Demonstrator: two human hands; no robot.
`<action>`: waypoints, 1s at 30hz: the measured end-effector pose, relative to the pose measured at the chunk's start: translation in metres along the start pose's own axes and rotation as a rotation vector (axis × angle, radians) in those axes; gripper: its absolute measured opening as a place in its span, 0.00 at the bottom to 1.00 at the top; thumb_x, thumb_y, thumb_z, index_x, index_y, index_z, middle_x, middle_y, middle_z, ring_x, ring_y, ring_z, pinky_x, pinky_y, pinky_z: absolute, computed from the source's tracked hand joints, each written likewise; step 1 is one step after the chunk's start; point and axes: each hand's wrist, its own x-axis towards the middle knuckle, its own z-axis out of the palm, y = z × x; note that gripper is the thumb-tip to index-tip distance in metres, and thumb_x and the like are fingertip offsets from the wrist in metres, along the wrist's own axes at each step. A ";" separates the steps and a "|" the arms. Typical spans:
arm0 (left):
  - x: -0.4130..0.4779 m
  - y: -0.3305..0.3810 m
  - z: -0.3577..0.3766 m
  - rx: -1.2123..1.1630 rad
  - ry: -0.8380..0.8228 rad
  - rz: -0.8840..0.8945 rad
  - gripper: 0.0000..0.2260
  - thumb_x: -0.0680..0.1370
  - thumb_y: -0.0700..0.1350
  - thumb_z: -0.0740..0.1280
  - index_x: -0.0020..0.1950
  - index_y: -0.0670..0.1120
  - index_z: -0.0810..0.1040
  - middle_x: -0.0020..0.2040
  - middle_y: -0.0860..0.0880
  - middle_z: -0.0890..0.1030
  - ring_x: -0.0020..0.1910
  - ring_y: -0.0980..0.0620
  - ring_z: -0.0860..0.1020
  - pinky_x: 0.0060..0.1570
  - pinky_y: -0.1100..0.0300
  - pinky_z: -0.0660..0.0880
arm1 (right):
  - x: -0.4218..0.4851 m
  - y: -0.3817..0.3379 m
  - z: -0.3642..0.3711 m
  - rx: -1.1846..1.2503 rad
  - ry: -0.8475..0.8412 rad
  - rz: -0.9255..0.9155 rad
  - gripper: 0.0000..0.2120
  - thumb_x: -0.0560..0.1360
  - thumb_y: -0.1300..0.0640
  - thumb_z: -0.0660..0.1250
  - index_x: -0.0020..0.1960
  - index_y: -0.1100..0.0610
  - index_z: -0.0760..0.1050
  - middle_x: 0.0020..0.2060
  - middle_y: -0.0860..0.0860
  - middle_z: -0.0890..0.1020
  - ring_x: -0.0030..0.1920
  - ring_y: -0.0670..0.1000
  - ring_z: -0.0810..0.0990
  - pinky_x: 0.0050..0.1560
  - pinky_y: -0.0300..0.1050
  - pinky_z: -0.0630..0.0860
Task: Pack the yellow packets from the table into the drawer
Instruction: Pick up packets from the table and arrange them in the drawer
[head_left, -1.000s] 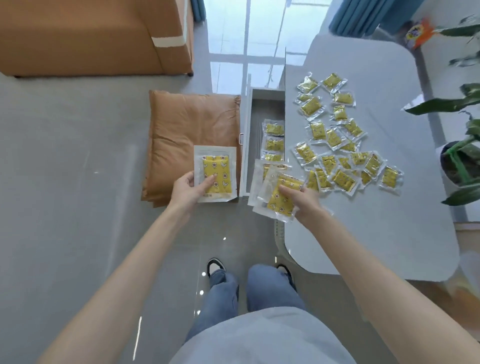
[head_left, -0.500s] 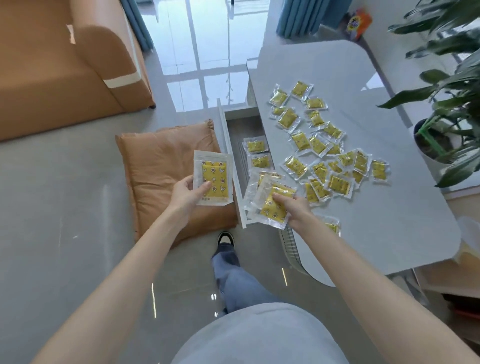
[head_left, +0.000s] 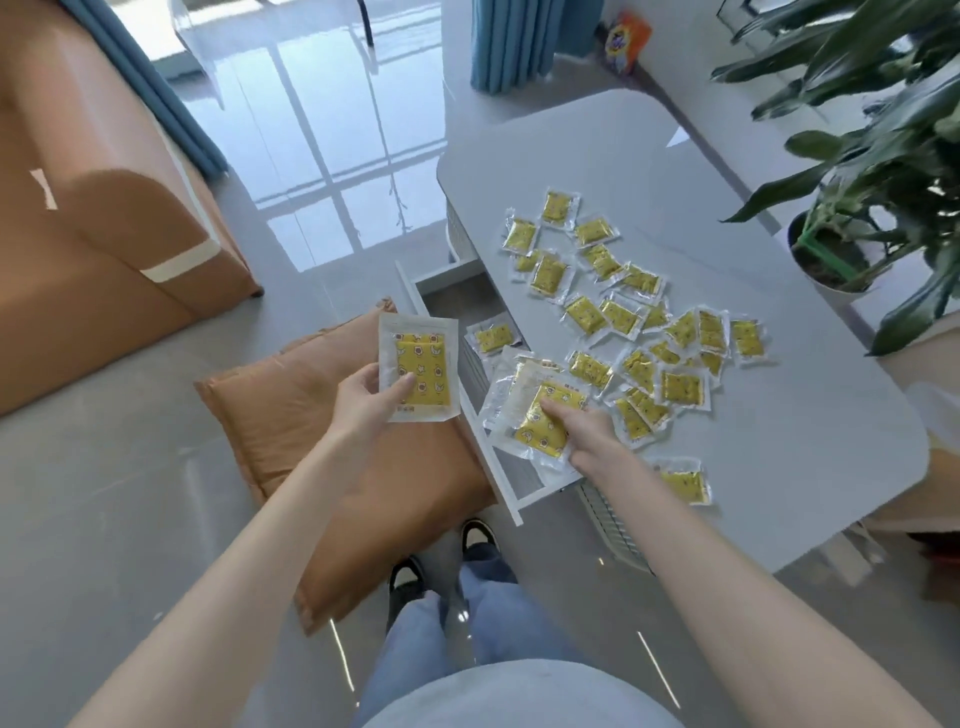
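My left hand (head_left: 363, 402) holds one yellow packet (head_left: 418, 375) upright over the orange cushion (head_left: 291, 415) on the floor, just left of the open drawer (head_left: 493, 467). My thumb lies across the packet's lower front and the other fingers are clenched on its left edge.

My right hand (head_left: 587, 436) is over the drawer's near end, its fingers closed on a fanned stack of packets (head_left: 535, 421); the top one shows its yellow face, and clear wrappers stick out to the left beneath it. The stack hangs above the drawer where it meets the edge of the bench (head_left: 779, 426).

Inside the drawer, one packet (head_left: 493, 338) lies flat near the middle. The far end is bare grey bottom.

On the bench, a loose scatter of yellow packets (head_left: 623, 312) spreads from the far middle toward me, many overlapping. One packet (head_left: 683, 483) lies apart from the rest, just beside my right forearm at the near edge.

A potted plant (head_left: 857, 182) stands beyond the bench's right side, and an orange sofa (head_left: 78, 234) sits at the far left.
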 end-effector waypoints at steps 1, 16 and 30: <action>0.007 0.005 -0.001 0.007 -0.013 0.010 0.13 0.75 0.44 0.70 0.59 0.45 0.78 0.54 0.46 0.82 0.52 0.47 0.82 0.57 0.49 0.77 | 0.002 0.000 0.003 0.014 0.012 -0.001 0.08 0.72 0.68 0.71 0.42 0.60 0.73 0.42 0.57 0.81 0.47 0.57 0.81 0.54 0.57 0.79; 0.085 0.074 0.055 0.185 -0.244 0.055 0.14 0.76 0.42 0.69 0.61 0.42 0.77 0.49 0.48 0.82 0.50 0.48 0.81 0.57 0.51 0.77 | 0.027 -0.026 -0.013 0.198 0.206 -0.051 0.10 0.70 0.61 0.75 0.46 0.59 0.76 0.51 0.58 0.83 0.54 0.57 0.81 0.61 0.58 0.75; 0.162 0.120 0.141 0.382 -0.200 0.067 0.14 0.75 0.41 0.70 0.60 0.42 0.77 0.52 0.43 0.81 0.51 0.44 0.80 0.58 0.49 0.77 | 0.083 -0.053 -0.035 0.125 0.199 0.034 0.26 0.65 0.53 0.76 0.59 0.61 0.74 0.54 0.57 0.81 0.55 0.57 0.80 0.61 0.56 0.76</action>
